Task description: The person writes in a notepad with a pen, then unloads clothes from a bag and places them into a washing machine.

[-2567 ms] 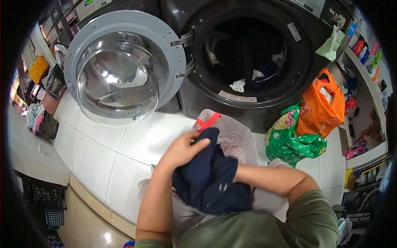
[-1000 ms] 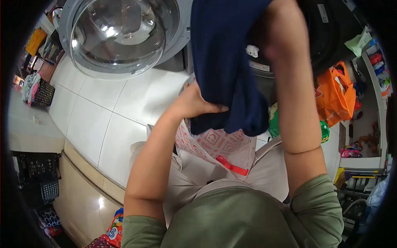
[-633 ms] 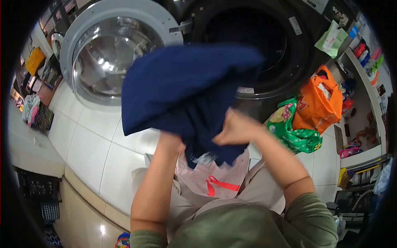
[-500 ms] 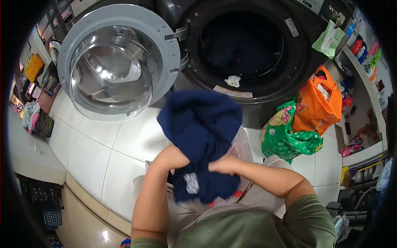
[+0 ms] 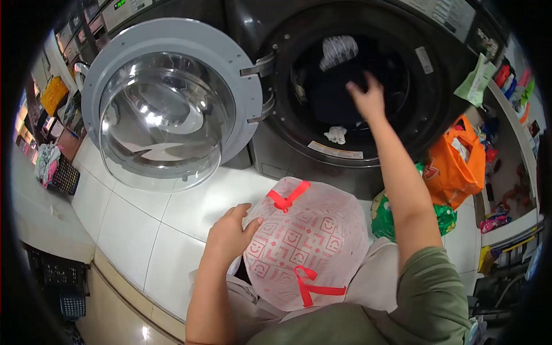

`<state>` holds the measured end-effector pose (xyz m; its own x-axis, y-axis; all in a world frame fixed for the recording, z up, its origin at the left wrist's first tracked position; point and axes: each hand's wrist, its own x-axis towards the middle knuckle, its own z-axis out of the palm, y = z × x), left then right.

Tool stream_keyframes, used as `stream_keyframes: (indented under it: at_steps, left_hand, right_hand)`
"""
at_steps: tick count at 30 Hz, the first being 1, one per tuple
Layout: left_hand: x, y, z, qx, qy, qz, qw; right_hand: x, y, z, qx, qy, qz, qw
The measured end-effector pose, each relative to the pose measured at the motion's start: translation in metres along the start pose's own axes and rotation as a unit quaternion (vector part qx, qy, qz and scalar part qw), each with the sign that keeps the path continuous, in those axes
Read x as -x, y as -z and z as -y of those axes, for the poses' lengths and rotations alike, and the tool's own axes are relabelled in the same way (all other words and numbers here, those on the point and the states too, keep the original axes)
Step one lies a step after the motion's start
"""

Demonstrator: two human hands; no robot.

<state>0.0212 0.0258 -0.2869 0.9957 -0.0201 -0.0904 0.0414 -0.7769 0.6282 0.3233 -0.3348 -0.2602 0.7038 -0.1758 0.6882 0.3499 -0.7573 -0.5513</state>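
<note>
My right hand [image 5: 368,100] reaches to the mouth of the front-load washing machine [image 5: 437,106], thumb and fingers apart and nothing in them. Just beyond it, dark navy cloth [image 5: 333,98] fills the drum, with a whitish patterned patch [image 5: 339,52] near the top. My left hand [image 5: 230,233] is spread beside the rim of a pale bag [image 5: 299,247] with red printing and red handles; whether it touches the bag I cannot tell. The bag stands between my legs, and its inner wall shows. A crumpled white scrap [image 5: 335,135] lies on the door seal.
The round glass door [image 5: 167,115] hangs wide on the left. To the right stand an orange bag [image 5: 457,167] and a green patterned bag [image 5: 382,215]. A black basket of clothes [image 5: 63,175] is at far left, on white floor tiles [image 5: 135,213].
The navy garment that both hands held over the bag is now in the drum. My right hand has moved forward to the washer and let go; my left has stayed by the bag and opened.
</note>
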Motion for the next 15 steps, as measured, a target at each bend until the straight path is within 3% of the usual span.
stream_keyframes:
  at_steps: [1,3,5,7,11,15]
  left_hand:
    - [0.0,-0.001,0.002,-0.007,-0.012,-0.013,1.0]
    - [0.008,0.006,-0.007,-0.008,-0.007,0.002,1.0]
    - [0.007,0.002,-0.009,-0.008,0.009,0.018,1.0]
    - [0.006,0.001,-0.004,-0.014,0.021,0.023,0.999]
    - [-0.01,0.004,-0.004,-0.017,0.081,0.039,0.996]
    - [-0.034,0.003,0.01,-0.038,0.114,0.038,0.992]
  right_hand:
    - [0.024,-0.007,0.019,0.092,0.154,0.003,0.984]
    - [0.051,-0.018,0.034,0.268,0.273,0.169,0.909]
    - [0.047,-0.043,0.012,0.415,0.265,0.262,0.83]
    - [0.017,-0.054,-0.014,0.47,0.183,0.267,0.821]
    - [-0.04,-0.075,-0.061,0.505,0.124,0.27,0.811]
    - [-0.093,-0.102,-0.124,0.483,-0.024,0.197,0.853]
